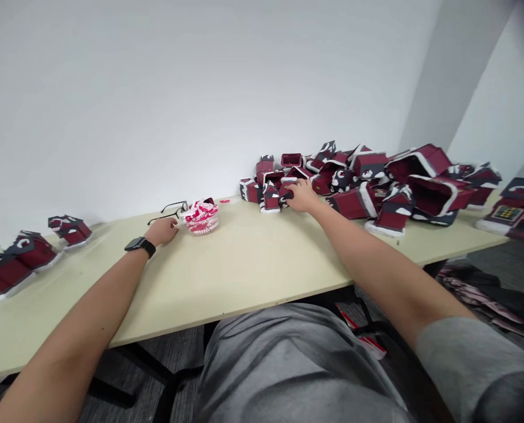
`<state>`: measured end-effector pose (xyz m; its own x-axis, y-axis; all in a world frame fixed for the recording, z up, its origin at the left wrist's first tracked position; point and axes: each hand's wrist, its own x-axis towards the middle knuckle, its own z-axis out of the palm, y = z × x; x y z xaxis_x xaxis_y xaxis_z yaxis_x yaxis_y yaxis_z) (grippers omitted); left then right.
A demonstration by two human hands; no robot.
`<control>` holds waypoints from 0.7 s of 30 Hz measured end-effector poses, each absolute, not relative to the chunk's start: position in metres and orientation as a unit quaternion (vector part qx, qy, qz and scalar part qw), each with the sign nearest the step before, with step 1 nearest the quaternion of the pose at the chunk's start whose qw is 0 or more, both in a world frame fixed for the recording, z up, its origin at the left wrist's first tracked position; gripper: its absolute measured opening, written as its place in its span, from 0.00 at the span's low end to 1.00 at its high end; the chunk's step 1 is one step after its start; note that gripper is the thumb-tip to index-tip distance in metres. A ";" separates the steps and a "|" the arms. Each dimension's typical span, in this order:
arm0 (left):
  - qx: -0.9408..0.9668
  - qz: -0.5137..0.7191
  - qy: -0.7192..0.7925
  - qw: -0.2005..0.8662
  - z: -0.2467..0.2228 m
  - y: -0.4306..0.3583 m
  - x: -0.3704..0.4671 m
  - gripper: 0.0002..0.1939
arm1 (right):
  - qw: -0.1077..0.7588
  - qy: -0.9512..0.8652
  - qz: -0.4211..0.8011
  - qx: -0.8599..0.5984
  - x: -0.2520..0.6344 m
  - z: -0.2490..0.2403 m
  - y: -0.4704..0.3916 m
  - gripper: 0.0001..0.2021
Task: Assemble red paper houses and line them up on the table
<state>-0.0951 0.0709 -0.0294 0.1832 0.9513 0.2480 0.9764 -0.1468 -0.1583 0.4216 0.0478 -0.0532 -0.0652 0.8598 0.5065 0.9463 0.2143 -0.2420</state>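
Note:
My left hand [163, 231], with a black watch on its wrist, rests on the table just left of a bowl [201, 226] heaped with red and white pieces. Its fingers are curled together; a small pale bit shows at the fingertips, too small to name. Behind that hand lie black-framed glasses [171, 210]. At the near left edge of a pile of dark red houses with snowy roofs, my right hand [302, 196] has its fingers closed around a small toy house [285, 192], which the hand partly hides. Another small house [270, 198] stands upright just left of it.
The pile of houses [368, 167], many tipped over with open bottoms showing, spreads along the right of the pale table [253, 252]. More houses [33, 251] stand at the far left. A larger house [515, 211] sits at the right end. A white wall closes off the back.

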 end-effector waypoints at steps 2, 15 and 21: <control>-0.753 -0.049 -0.640 0.145 -0.029 0.071 -0.096 0.21 | 0.293 -0.704 -0.073 -0.643 0.422 -0.055 0.049 0.29; -0.731 -0.031 -0.666 0.147 -0.030 0.066 -0.098 0.18 | 0.334 -0.649 -0.093 -0.677 0.422 -0.040 0.033 0.37; -0.721 -0.039 -0.678 0.138 -0.029 0.058 -0.093 0.18 | 0.316 -0.666 -0.095 -0.669 0.420 -0.039 0.028 0.37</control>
